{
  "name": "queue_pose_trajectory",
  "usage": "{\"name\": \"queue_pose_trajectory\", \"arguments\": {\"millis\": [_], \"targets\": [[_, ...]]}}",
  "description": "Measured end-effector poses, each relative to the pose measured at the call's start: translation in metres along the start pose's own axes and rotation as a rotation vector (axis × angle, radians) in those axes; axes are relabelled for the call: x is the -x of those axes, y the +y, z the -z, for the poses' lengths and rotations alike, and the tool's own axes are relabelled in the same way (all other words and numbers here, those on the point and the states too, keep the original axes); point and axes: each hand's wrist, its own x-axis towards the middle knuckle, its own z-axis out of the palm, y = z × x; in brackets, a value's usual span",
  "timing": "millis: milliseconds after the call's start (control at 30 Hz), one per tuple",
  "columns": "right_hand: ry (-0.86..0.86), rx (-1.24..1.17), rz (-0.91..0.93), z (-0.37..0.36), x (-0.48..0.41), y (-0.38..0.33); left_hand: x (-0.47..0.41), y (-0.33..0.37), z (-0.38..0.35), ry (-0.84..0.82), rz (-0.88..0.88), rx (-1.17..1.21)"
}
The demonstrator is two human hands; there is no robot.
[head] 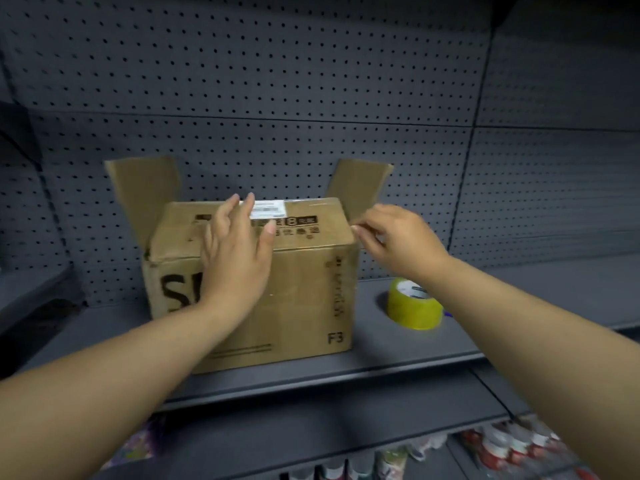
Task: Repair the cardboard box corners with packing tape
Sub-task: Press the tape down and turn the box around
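1. Cardboard lies under the left hand (235, 251), which rests flat on the closed top of the cardboard box (298, 299). Its fingers are straight and spread wide, holding nothing.
2. The right hand (398, 237) is at the box's top front right corner. Thumb and forefinger are drawn close together, their tips touching that corner; I cannot tell whether they pinch a strip of tape.
3. The box stands on a grey metal shelf (519, 306), under both hands. Its left flap (145, 192) and right flap (360, 185) stand up and lean outward.
4. The packing tape roll (414, 304) lies flat on the shelf just right of the box, below the right wrist and apart from both hands.
5. The box is brown and creased, with black print and a white label (268, 209) on top. The roll is a glossy yellow-green ring. Behind them stands a grey perforated back panel (277, 81).
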Motion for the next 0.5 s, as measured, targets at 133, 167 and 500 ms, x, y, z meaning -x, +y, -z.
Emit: {"name": "queue_pose_trajectory", "arguments": {"millis": [133, 167, 500], "targets": [[-0.103, 0.003, -0.185, 0.001, 0.035, 0.071, 0.002, 0.027, -0.034, -0.028, 0.009, -0.040], [-0.144, -0.004, -0.244, -0.002, 0.043, 0.087, 0.004, 0.032, -0.042, -0.031, 0.012, -0.055], [-0.830, 0.063, -0.419, -0.055, 0.074, 0.147, 0.017, 0.060, -0.086, -0.059, -0.006, -0.189]]}}
